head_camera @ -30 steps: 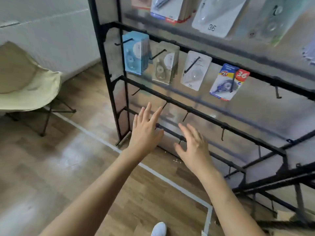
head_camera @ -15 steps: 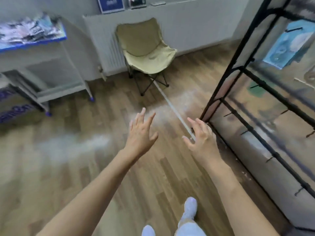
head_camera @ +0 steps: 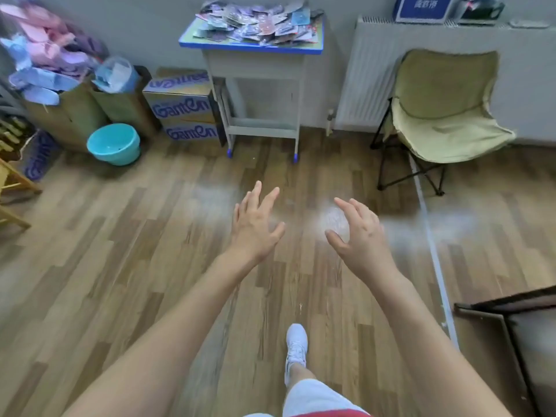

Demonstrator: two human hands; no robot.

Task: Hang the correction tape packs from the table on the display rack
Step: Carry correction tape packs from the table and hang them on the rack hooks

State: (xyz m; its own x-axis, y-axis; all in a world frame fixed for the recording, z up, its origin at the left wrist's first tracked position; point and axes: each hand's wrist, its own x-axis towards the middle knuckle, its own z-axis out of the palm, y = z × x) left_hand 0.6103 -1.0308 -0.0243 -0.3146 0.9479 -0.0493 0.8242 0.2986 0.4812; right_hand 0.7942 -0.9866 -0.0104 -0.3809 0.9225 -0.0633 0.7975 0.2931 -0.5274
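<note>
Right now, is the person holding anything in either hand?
Nothing is held. The left hand and right hand are both open and empty above the floor; the packs lie on the table.

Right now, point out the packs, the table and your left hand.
packs [head_camera: 255, 22]: head view, middle of the heap.
table [head_camera: 249, 49]: head view, blue front edge.
left hand [head_camera: 254, 227]: head view, back of hand.

one table [head_camera: 249, 49], one chair [head_camera: 445, 115], one basin [head_camera: 114, 142]

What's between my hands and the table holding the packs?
Head view: only bare wooden floor lies between left hand, right hand and the table with the packs.
</note>
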